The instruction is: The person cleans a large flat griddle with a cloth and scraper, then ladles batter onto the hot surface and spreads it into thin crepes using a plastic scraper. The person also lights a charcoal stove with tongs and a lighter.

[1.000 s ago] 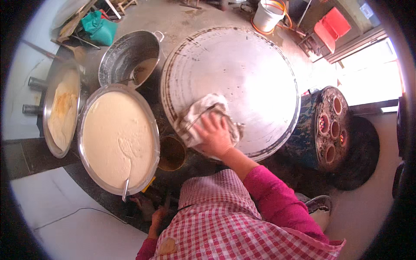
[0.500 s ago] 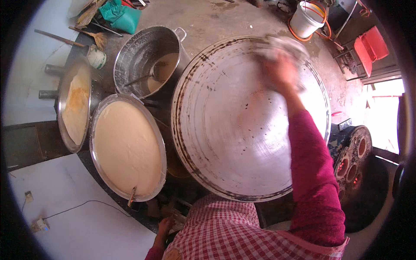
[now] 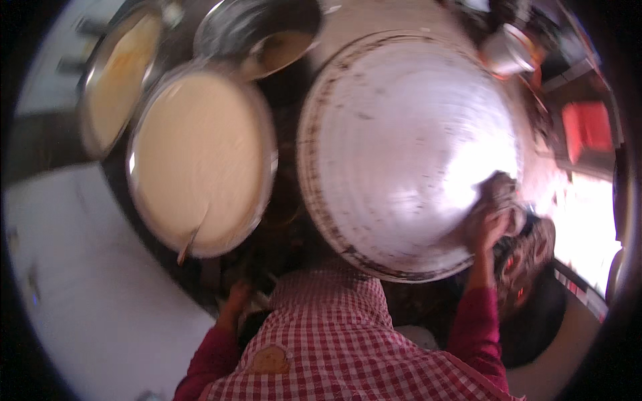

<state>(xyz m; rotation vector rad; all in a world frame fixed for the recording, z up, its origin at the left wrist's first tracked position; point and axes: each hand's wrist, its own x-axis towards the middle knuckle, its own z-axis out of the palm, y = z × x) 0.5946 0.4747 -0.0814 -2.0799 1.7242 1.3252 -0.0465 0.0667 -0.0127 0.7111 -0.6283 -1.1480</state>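
Observation:
A rag (image 3: 500,190), grey-brown and crumpled, is bunched in my right hand (image 3: 492,230). It lies on the right rim of a wide round metal griddle (image 3: 401,140) with dark marks around its edge. Low beside my apron, my left hand (image 3: 239,294) is near the dark space below a large basin of pale batter (image 3: 200,147); its fingers are blurred, and I cannot make out anything in them. A thin utensil handle (image 3: 188,247) sticks out over the basin's near edge.
Behind the batter stands a deep metal pot (image 3: 227,33). A second basin (image 3: 93,107) with yellowish contents is at far left. On the right are a dark stove (image 3: 535,254) with glowing holes, a white bucket (image 3: 507,52) and a red object (image 3: 587,127).
My right hand has swept the rag from the griddle's far edge down to its right, nearer edge. The view has shifted, and more of my left forearm shows.

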